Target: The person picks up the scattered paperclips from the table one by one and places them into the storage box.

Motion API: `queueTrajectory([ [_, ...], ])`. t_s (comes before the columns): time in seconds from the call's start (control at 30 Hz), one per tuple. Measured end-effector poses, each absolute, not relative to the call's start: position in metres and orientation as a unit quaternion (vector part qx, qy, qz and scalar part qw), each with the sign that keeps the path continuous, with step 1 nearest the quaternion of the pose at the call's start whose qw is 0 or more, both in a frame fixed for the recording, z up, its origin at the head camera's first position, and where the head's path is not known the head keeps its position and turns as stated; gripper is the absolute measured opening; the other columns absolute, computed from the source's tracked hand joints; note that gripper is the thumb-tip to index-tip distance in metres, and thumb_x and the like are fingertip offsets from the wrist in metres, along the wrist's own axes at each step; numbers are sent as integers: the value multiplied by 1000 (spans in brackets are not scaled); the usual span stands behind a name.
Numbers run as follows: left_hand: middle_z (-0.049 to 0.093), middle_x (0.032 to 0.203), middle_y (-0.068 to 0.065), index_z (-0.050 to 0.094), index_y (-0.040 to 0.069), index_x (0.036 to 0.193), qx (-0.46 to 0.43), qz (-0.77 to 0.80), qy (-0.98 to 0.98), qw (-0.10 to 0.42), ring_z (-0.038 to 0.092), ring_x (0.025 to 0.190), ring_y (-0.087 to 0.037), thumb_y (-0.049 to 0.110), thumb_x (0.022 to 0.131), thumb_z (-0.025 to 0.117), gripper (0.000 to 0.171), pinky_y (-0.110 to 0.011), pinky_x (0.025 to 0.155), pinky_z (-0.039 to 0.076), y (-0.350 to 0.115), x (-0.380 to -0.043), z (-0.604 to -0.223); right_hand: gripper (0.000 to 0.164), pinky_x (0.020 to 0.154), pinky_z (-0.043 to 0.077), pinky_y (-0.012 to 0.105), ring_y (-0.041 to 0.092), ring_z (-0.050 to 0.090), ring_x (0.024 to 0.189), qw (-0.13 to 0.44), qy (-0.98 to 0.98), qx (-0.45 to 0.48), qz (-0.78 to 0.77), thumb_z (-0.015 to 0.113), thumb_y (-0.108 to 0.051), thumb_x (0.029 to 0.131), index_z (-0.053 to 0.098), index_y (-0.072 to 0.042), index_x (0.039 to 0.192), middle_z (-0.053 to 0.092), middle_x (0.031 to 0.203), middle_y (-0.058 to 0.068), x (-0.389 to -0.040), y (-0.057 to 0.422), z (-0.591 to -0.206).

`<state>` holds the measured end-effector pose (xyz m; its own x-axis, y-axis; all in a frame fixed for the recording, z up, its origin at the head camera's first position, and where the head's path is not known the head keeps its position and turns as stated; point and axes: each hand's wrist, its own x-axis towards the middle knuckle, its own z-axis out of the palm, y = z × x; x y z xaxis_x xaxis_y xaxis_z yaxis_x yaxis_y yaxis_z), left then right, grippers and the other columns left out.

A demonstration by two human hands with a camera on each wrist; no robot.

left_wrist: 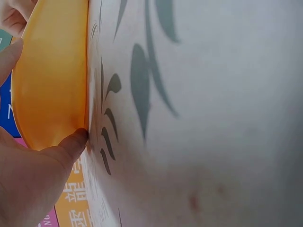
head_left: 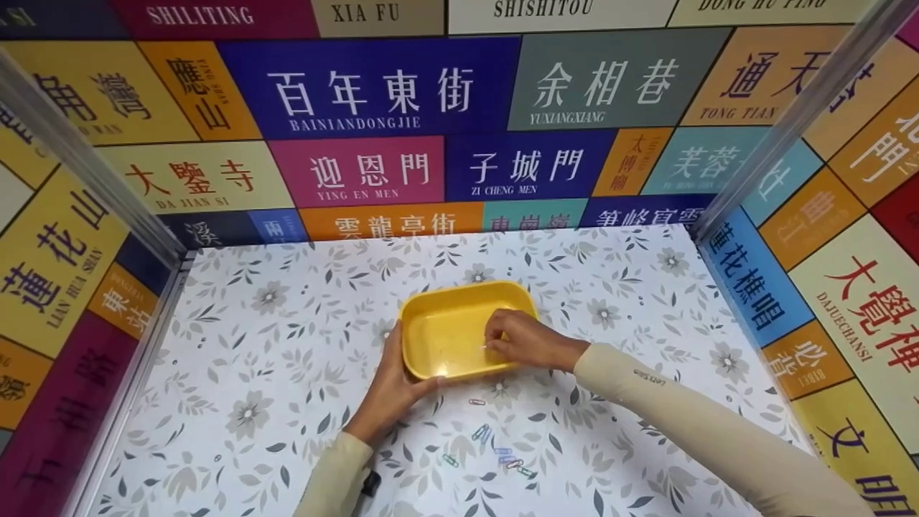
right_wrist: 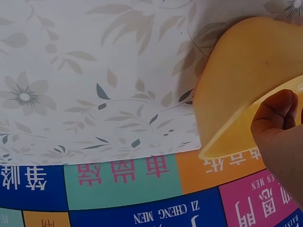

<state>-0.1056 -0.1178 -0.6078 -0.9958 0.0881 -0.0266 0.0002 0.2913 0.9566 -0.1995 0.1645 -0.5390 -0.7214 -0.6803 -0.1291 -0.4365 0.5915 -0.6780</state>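
Observation:
A yellow plastic container (head_left: 446, 323) with rounded corners stands on the table, its inside facing up. My left hand (head_left: 391, 388) grips its left end, the thumb at the near rim and the fingers along the outer side. In the left wrist view, a fingertip (left_wrist: 78, 139) presses the container's wall low down, close to the tabletop. My right hand (head_left: 520, 337) reaches over the right part of the container with its fingers curled and tips together, a small pale item (head_left: 484, 347) showing at them. Several coloured paper clips (head_left: 505, 454) lie in front of the container.
A white tabletop with a leaf and flower print (head_left: 287, 373) spreads around the container. Beyond it rises a back wall of coloured name panels (head_left: 366, 86), with similar side walls left and right. Metal posts (head_left: 782, 108) stand at the back corners. One red paper clip (head_left: 477, 402) lies nearest the container.

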Motion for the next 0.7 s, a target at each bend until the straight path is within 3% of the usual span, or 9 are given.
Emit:
queueTrajectory([
  [0.27,13,185,-7,5,21,179,24,594,803,40,19,168,-28,27,82,96,134,-48,137,12,-118,-105,-607,11,89,57,37,18,64,93,170,864,-355,-315,69,2,101,77,-2,96,72,96,4,-207,154,-546],
  [0.53,13,185,-6,5,23,179,23,589,806,45,19,168,-27,27,82,95,133,-47,137,13,-118,-106,-606,11,93,56,37,18,63,96,198,869,-343,-298,67,-3,105,78,-2,104,72,102,4,-213,142,-546],
  [0.7,14,185,-4,5,24,179,27,593,803,44,21,168,-25,33,81,97,135,-46,137,14,-118,-106,-606,11,91,57,40,19,64,94,181,865,-364,-295,68,-1,102,79,-2,100,72,98,4,-214,136,-545],
])
